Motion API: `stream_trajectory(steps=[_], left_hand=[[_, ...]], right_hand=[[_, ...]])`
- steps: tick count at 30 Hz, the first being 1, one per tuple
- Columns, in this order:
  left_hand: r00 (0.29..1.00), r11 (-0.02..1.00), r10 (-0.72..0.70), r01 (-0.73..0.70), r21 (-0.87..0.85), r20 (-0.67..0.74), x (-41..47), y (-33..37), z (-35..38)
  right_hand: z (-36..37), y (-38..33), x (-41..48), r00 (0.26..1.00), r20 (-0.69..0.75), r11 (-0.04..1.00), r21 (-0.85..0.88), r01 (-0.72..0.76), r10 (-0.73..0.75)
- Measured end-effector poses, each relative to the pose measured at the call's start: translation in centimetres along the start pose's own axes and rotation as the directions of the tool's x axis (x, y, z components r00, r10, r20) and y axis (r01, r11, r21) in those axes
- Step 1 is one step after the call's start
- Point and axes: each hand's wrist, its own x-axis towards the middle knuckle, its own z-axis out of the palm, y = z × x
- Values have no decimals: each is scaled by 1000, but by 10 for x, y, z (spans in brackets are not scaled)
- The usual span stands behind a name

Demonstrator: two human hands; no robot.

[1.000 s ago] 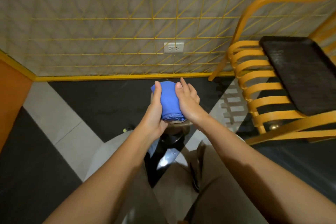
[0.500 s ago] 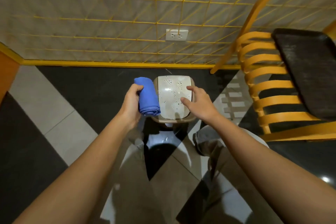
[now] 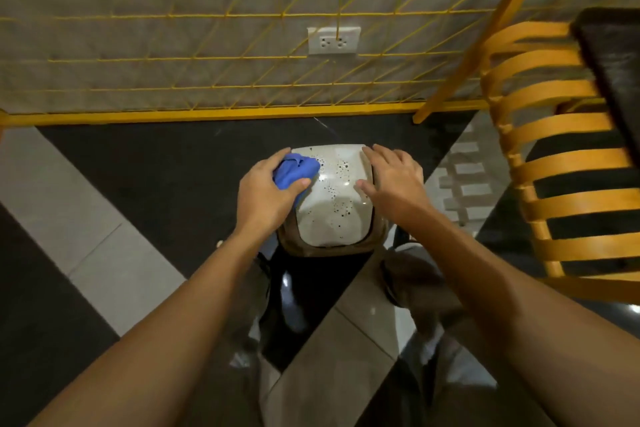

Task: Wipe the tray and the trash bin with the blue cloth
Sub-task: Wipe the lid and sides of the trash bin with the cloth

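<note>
Wiping of the bin (image 3: 332, 215) is the step in hand, and I judge it barely started, since specks cover most of the lid. The left hand (image 3: 265, 196) grips the bunched cloth (image 3: 296, 170), fingers and thumb curled over it, and presses it onto the lid's far left corner. The right hand (image 3: 393, 180) holds nothing. Its fingers are spread and fairly straight, and it rests on the lid's right edge, apparently to steady the bin.

The next move probably calls for a firm sweep of the cloth from under the left hand across toward the right hand, then back toward the wrists. The right hand would have to shift off the strip it covers, and the pressure should stay low enough not to tip the bin.

Between the two hands the lid looks off-white, glossy and rounded. It is dotted with dark specks or droplets; I cannot tell which. A brown rim shows at its near edge, and the body below is hidden.

The tray (image 3: 614, 73), dark and flat, lies on the chair (image 3: 554, 163) well to the right of the right hand and beyond it.
</note>
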Motion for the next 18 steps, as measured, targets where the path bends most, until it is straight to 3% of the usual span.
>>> stream_trajectory(steps=[5, 12, 18], left_hand=[[992, 991, 103, -96, 94, -78, 20, 6, 23], [942, 882, 334, -305, 360, -20, 25, 4, 50], [975, 945, 204, -172, 279, -89, 37, -4, 31]], right_hand=[[11, 8, 11, 998, 27, 994, -96, 52, -50], [19, 12, 12, 996, -3, 983, -163, 85, -86], [18, 12, 11, 997, -4, 988, -132, 79, -80]])
